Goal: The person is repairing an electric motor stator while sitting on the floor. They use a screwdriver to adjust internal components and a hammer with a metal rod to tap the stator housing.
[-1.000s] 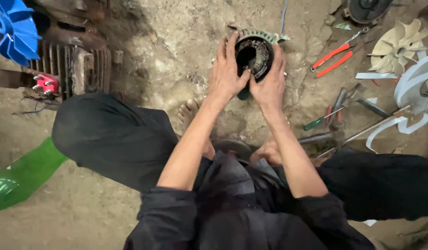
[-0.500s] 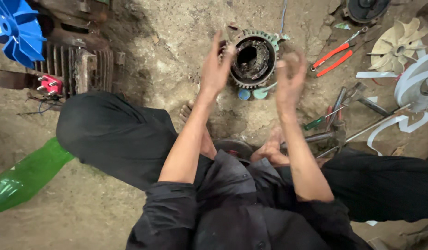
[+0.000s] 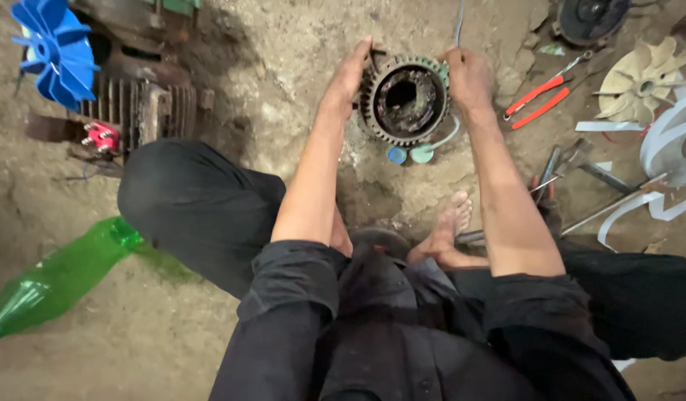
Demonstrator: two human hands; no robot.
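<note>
A round, dirty metal motor housing with ribbed fins around its rim lies on the dirt floor, its hollow centre facing up. My left hand presses flat against its left side, fingers pointing away from me. My right hand curls over its right rim. Both hands grip the housing between them. Two small blue and teal caps lie just in front of the housing. I sit with bare feet tucked in, in black trousers.
Red-handled pliers and several metal tools lie to the right, near a cream plastic fan and white curved pieces. On the left stand a finned motor with a blue fan, and a green bottle.
One second ago both hands lay over the top of the housing. They lifted off and apart, and now clasp it on its left and right sides.
</note>
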